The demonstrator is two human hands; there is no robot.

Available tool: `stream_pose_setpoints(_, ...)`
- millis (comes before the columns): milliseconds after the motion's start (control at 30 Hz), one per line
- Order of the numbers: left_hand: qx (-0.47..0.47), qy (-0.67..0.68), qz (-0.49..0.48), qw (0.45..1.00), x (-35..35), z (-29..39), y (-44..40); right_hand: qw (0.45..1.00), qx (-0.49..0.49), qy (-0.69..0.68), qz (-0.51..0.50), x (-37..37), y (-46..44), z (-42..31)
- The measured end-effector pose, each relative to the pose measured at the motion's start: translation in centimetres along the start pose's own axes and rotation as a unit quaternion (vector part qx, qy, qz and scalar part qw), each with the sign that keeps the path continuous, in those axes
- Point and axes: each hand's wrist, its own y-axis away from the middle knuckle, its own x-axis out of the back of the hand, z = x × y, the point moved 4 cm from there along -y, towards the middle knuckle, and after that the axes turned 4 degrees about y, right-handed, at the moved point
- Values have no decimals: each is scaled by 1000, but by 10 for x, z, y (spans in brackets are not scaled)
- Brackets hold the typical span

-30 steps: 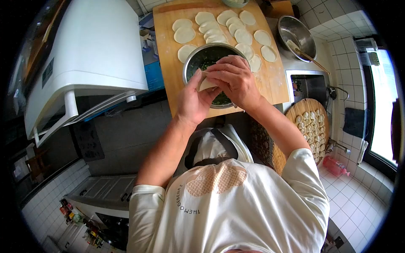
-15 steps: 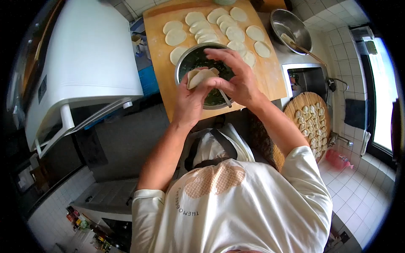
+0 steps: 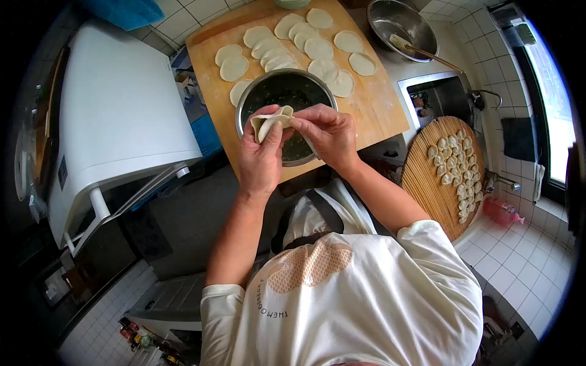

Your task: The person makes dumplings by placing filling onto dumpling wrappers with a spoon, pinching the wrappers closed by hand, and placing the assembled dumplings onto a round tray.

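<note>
A partly folded dumpling (image 3: 272, 124) is held above a steel bowl (image 3: 246, 97) of dark green filling. My left hand (image 3: 259, 155) grips it from below and the left, thumb across its near side. On its right end, my right hand (image 3: 329, 132) pinches the dough edge between thumb and fingers. Whether filling lies inside the fold is hidden. Behind the bowl, several round dough wrappers (image 3: 319, 49) lie on the wooden board (image 3: 381, 100), some overlapping.
To the right, a round woven tray (image 3: 424, 174) carries many shaped dumplings beside the sink (image 3: 448, 97) and faucet. A second steel bowl (image 3: 421, 27) holds a wooden-handled utensil at the back right. A white appliance (image 3: 122, 110) stands on the left.
My right hand has come down from above the bowl and now pinches the wrapper's right edge. The wrapper is more folded. The whole view has shifted slightly.
</note>
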Motion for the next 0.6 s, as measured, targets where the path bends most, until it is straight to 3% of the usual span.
stream_pose_setpoints(67,-5,-10,2,1000,1,-1,0,1000,17,10,0,1,0,-3)
stream_pose_setpoints(133,-9,-19,3,1000,1,-3,0,985,83,153,-14,2,0,-17)
stream_pose_setpoints(267,-4,-9,-3,1000,-1,-3,0,994,29,99,-33,5,1,-10)
stream_pose_setpoints(367,10,-9,-3,1000,-6,-1,3,994,97,47,-16,3,-2,-20)
stream_pose_setpoints(467,25,-7,-24,999,-11,-4,4,967,141,63,-204,-10,-17,-20)
stream_pose_setpoints(600,5,-48,-57,997,-17,-3,6,931,195,108,-288,-11,-28,-26)
